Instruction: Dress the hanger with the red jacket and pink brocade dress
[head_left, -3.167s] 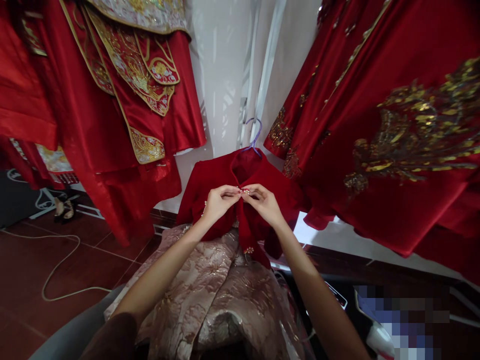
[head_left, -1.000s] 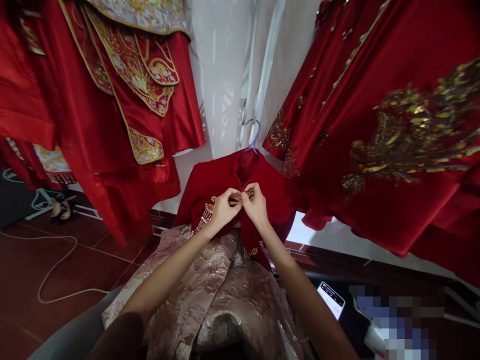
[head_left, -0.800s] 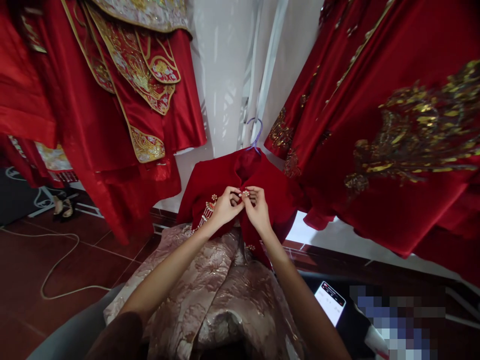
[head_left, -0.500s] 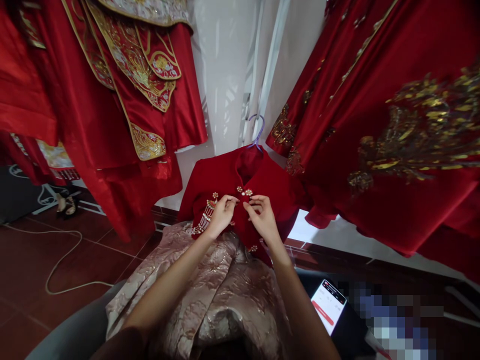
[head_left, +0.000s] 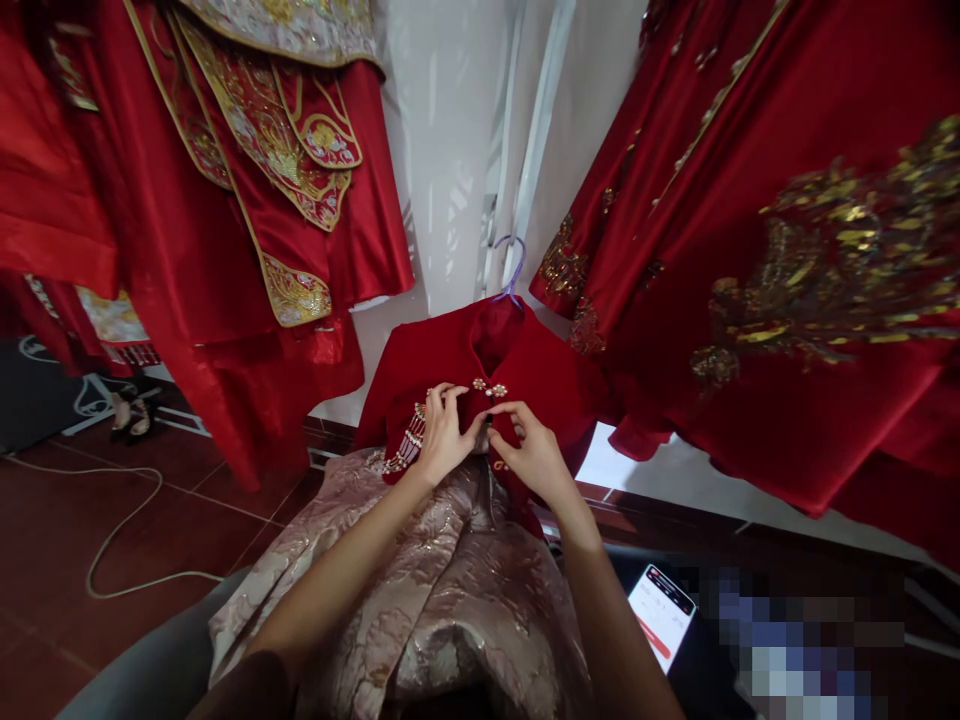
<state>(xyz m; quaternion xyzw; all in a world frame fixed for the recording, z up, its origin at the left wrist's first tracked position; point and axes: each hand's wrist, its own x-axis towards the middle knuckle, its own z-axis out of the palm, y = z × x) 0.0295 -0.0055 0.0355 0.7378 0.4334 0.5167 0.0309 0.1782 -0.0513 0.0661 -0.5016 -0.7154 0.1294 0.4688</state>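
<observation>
A red jacket (head_left: 420, 345) with a stand collar hangs on a purple hanger (head_left: 514, 268) in front of me. A jewelled clasp (head_left: 490, 388) sits just below its neckline. My left hand (head_left: 448, 435) pinches the jacket's front edge below that clasp, beside a beaded tassel (head_left: 409, 440). Close by on the other side, my right hand (head_left: 534, 450) pinches the opposite front edge, thumb and forefinger together. A small dark gap shows between the two sets of fingertips. The jacket's lower part rests on a champagne brocade garment (head_left: 390, 570) across my lap.
Embroidered red garments (head_left: 292, 180) hang at left, and a sequinned red dress (head_left: 817, 420) at right. A lit phone (head_left: 660, 615) lies on a dark surface at lower right. A white cable (head_left: 124, 590) and shoes (head_left: 131, 415) are on the tiled floor.
My right hand has turned and shifted slightly down and right. My left thumb has come further toward the centre, and the fingertips of both hands are now lower on the jacket front.
</observation>
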